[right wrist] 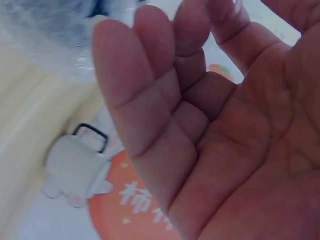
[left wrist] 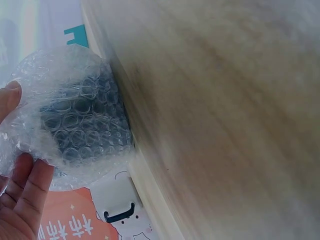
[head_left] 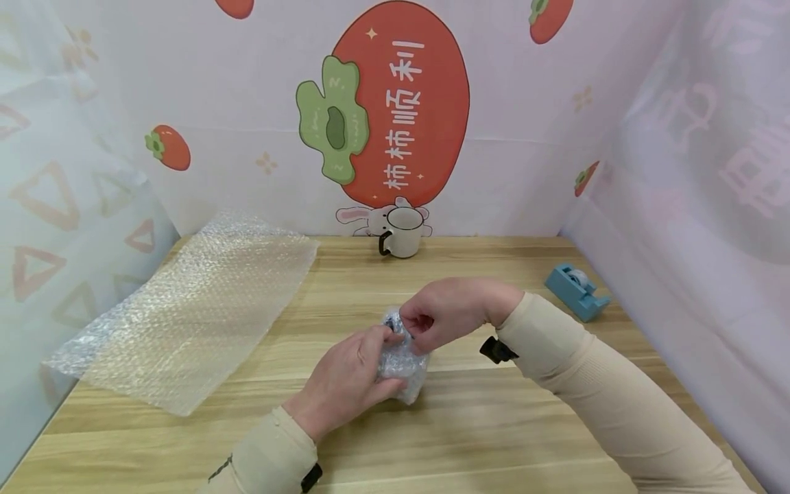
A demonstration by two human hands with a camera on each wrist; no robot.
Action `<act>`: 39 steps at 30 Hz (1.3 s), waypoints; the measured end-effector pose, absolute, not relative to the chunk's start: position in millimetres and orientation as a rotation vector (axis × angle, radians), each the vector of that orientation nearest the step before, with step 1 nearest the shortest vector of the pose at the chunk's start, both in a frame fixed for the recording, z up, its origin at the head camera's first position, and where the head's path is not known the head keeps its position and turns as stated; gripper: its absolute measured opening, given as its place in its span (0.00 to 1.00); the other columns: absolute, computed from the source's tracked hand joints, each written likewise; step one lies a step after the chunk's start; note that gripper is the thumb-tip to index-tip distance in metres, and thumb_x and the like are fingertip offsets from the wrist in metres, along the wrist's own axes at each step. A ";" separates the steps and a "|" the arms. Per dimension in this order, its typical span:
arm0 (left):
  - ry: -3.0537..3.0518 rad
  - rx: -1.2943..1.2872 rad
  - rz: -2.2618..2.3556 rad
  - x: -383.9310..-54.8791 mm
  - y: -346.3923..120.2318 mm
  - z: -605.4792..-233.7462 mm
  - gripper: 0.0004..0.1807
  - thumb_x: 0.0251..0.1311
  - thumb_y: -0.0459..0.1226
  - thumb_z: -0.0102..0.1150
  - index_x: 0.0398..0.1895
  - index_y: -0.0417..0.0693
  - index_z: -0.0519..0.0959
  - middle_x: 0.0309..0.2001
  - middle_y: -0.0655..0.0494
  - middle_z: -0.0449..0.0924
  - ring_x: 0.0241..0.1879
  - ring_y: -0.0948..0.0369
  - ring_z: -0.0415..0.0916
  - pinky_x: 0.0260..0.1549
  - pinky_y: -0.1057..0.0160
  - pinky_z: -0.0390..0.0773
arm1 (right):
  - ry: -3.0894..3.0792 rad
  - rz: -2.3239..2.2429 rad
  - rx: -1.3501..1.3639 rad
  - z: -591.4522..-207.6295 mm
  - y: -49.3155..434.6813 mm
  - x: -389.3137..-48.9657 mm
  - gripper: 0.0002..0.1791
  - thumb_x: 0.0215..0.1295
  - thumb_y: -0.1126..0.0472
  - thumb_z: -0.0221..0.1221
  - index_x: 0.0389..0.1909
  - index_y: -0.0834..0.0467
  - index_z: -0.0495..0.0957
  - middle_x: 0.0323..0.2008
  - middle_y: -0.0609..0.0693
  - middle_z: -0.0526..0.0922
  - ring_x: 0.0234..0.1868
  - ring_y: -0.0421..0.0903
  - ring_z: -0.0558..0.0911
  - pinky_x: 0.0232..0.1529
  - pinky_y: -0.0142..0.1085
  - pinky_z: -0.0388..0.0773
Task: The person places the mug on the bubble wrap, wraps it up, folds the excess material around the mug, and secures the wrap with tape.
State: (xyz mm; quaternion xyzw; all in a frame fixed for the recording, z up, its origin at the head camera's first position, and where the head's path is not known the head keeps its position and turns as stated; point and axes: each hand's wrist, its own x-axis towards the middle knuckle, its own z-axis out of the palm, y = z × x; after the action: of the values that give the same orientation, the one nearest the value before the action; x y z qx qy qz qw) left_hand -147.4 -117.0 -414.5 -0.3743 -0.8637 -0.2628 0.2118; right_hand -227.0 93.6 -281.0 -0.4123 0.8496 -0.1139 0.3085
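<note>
Grips a bubble-wrapped bundle (head_left: 393, 363) just below the centre of the head frame with the left hand (head_left: 345, 377), with fingers parted to the bundle's width and curved round its sides. Holds the right hand (head_left: 457, 312) at its upper right, with fingers curled in toward the thumb; cannot tell about any pinch on the wrap. On the wooden counter (head_left: 481, 439): a loose bubble-wrap sheet (head_left: 210, 309) at left, a white mug (head_left: 405, 237) at upper centre, a blue tape dispenser (head_left: 574, 293) at right.
</note>
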 end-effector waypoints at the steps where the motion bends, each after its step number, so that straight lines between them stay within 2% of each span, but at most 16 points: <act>1: -2.397 -1.042 -0.735 -147.6 -117.2 -414.4 0.35 0.51 0.45 0.81 0.55 0.41 0.70 0.52 0.53 0.85 0.47 0.59 0.84 0.47 0.60 0.85 | 2.256 -0.276 -1.099 -277.1 93.1 -224.8 0.12 0.64 0.54 0.64 0.25 0.45 0.72 0.21 0.37 0.69 0.25 0.35 0.69 0.29 0.31 0.65; 8: -2.409 -1.050 -0.790 -149.1 -118.7 -414.9 0.37 0.50 0.44 0.83 0.55 0.41 0.69 0.53 0.54 0.84 0.47 0.59 0.84 0.48 0.60 0.84 | 2.195 -0.195 -1.184 -257.8 85.6 -217.4 0.12 0.63 0.56 0.65 0.25 0.44 0.72 0.22 0.37 0.70 0.26 0.35 0.69 0.30 0.32 0.66; 17: -2.368 -1.068 -0.770 -148.9 -118.8 -418.7 0.37 0.47 0.45 0.84 0.50 0.39 0.69 0.48 0.51 0.81 0.43 0.60 0.82 0.44 0.61 0.84 | 2.205 -0.002 -1.235 -274.8 66.1 -227.3 0.13 0.62 0.58 0.69 0.26 0.45 0.74 0.25 0.37 0.74 0.29 0.36 0.71 0.34 0.31 0.70; 20: -2.344 -1.099 -0.745 -149.3 -119.0 -419.1 0.36 0.49 0.45 0.83 0.52 0.40 0.69 0.49 0.52 0.81 0.44 0.60 0.82 0.45 0.63 0.83 | 2.231 0.045 -1.234 -277.9 62.0 -229.2 0.11 0.61 0.59 0.70 0.28 0.46 0.76 0.26 0.38 0.76 0.30 0.38 0.73 0.35 0.32 0.72; 28: -2.426 -1.174 -0.723 -152.1 -121.5 -414.2 0.27 0.56 0.49 0.76 0.55 0.53 0.77 0.46 0.61 0.82 0.41 0.63 0.79 0.42 0.62 0.81 | 2.277 0.127 -1.209 -277.5 54.6 -229.3 0.10 0.59 0.63 0.68 0.28 0.46 0.78 0.26 0.39 0.78 0.30 0.39 0.74 0.34 0.33 0.74; 33: -2.347 -1.228 -0.715 -154.4 -122.1 -416.3 0.25 0.55 0.48 0.78 0.54 0.53 0.81 0.52 0.58 0.83 0.45 0.62 0.81 0.44 0.61 0.82 | 2.293 0.151 -1.172 -276.7 55.0 -227.8 0.11 0.59 0.63 0.69 0.27 0.46 0.78 0.27 0.39 0.78 0.31 0.39 0.75 0.35 0.34 0.74; 39: -2.289 -1.250 -0.686 -155.3 -122.1 -418.4 0.21 0.52 0.49 0.78 0.45 0.54 0.81 0.51 0.57 0.83 0.43 0.61 0.81 0.42 0.62 0.82 | 2.325 0.208 -1.121 -276.2 53.5 -226.0 0.11 0.59 0.60 0.72 0.29 0.46 0.79 0.28 0.39 0.80 0.32 0.40 0.76 0.37 0.35 0.76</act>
State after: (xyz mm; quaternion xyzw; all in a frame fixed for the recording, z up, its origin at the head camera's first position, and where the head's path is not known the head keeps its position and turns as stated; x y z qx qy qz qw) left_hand -155.3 -122.1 -418.4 -0.4521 -0.8279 -0.2480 0.2206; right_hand -226.0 53.5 -276.2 -0.4166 0.8639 0.0774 0.2723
